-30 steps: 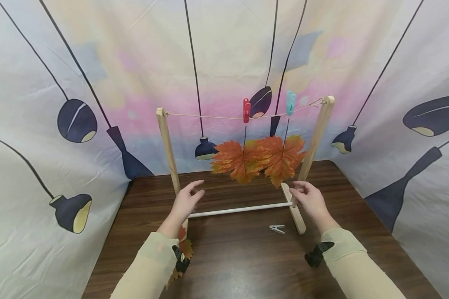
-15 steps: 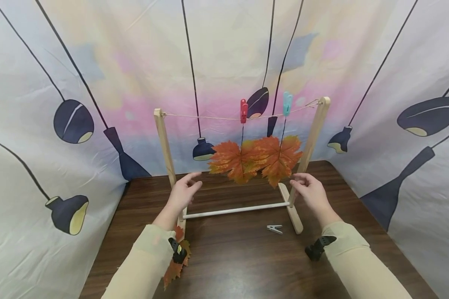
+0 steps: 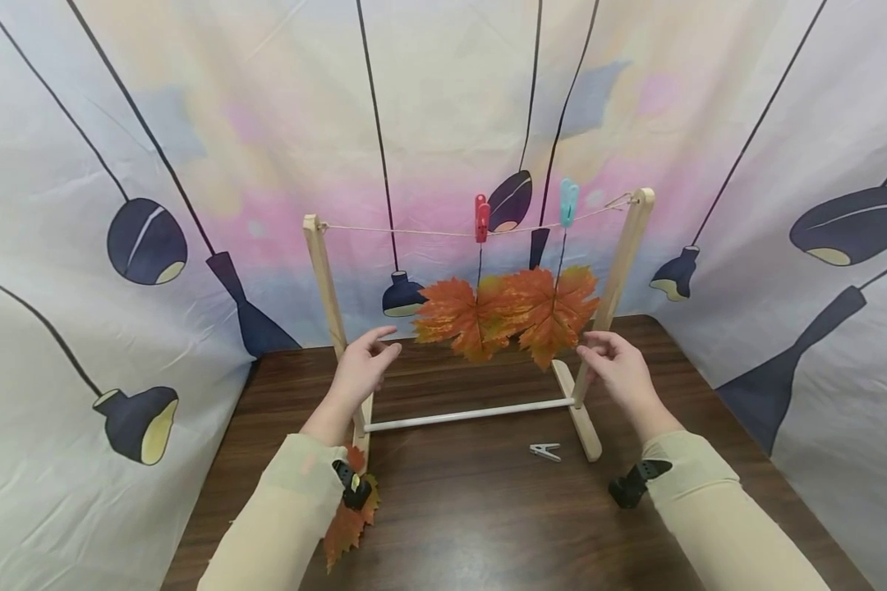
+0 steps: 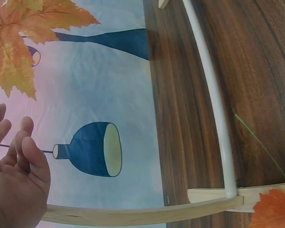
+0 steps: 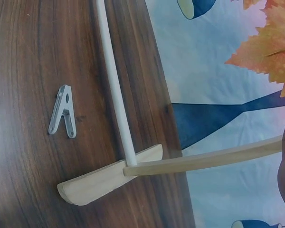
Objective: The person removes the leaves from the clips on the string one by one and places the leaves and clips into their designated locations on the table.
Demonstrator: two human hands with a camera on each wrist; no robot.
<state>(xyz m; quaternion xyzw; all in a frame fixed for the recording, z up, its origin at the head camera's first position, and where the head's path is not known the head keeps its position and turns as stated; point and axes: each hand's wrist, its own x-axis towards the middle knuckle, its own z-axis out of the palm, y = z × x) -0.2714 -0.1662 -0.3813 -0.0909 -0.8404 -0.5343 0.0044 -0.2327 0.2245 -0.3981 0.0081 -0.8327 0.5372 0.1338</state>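
Two orange maple leaves hang by their stems from a string: the left leaf [image 3: 454,316] under a red clothespin [image 3: 482,218], the right leaf [image 3: 554,312] under a light blue clothespin [image 3: 568,203]. The string [image 3: 406,231] spans a wooden stand [image 3: 621,263]. My left hand [image 3: 362,369] hovers by the left post, fingers relaxed and holding nothing. My right hand [image 3: 617,365] is up beside the right post, loosely curled, its fingertips near the right leaf's lower edge. In the right wrist view only a bit of that hand shows at the edge.
A grey clothespin [image 3: 545,451] lies on the brown wooden table [image 3: 473,509] in front of the stand's white crossbar [image 3: 473,414]. More orange leaves [image 3: 347,529] lie at the left foot, partly behind my left sleeve. A printed cloth [image 3: 443,98] surrounds the table.
Both hands have risen slightly along the posts, the right one ending closer to the right leaf. The head view has shifted a little. Leaves and clothespins hang as before.
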